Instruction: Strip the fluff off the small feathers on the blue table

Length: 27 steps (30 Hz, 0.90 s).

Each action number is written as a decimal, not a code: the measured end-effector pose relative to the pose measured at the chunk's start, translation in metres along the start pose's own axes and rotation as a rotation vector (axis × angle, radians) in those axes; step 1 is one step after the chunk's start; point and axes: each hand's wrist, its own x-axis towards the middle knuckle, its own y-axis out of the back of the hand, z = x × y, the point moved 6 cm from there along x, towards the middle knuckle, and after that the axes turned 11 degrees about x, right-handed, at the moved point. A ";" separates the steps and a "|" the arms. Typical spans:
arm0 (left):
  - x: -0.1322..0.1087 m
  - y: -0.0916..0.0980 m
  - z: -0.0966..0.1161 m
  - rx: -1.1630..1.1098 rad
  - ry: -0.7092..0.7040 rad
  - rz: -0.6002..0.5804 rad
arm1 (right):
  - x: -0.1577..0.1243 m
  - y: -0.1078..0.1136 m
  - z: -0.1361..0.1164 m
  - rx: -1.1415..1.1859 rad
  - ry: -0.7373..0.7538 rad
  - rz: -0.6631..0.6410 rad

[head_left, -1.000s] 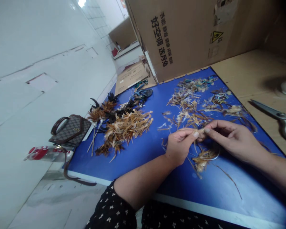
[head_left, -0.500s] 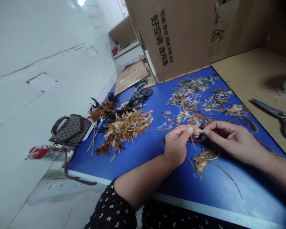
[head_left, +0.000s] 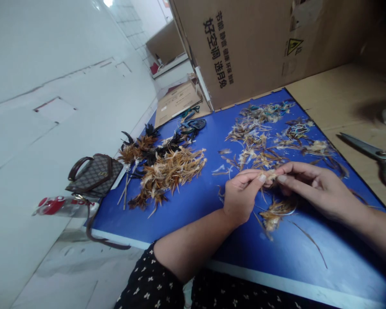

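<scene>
Between my two hands is a small pale tan feather [head_left: 270, 175], partly covered by fingers. My left hand [head_left: 242, 193] pinches it between thumb and forefinger. From the other side, the thumb and forefinger of my right hand [head_left: 312, 186] are closed on its tip, close to my left fingertips. Just below them lies a clump of brown feathers [head_left: 273, 219] with a pale loop beside it. Loose feathers and fluff [head_left: 254, 146] spread over the blue table [head_left: 186, 223] beyond my hands.
A pile of golden-brown feathers [head_left: 170, 171] lies to the left, near a handbag [head_left: 98, 174] and a plastic bottle [head_left: 62, 207]. Blue-handled scissors [head_left: 193, 123] rest behind the pile. Pruning shears [head_left: 373, 150] lie on cardboard at right. A large cardboard box [head_left: 251, 51] stands at the back.
My left hand has shifted slightly right and its thumb has slid toward my right fingertips. Less of the feather shows between the hands.
</scene>
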 end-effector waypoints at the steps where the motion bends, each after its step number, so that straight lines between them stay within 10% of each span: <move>1: 0.000 0.000 0.001 0.005 -0.007 0.003 | 0.000 -0.002 0.002 0.008 -0.011 -0.027; 27: 0.000 -0.001 0.002 0.033 0.031 -0.072 | 0.003 -0.002 0.005 -0.047 0.010 0.010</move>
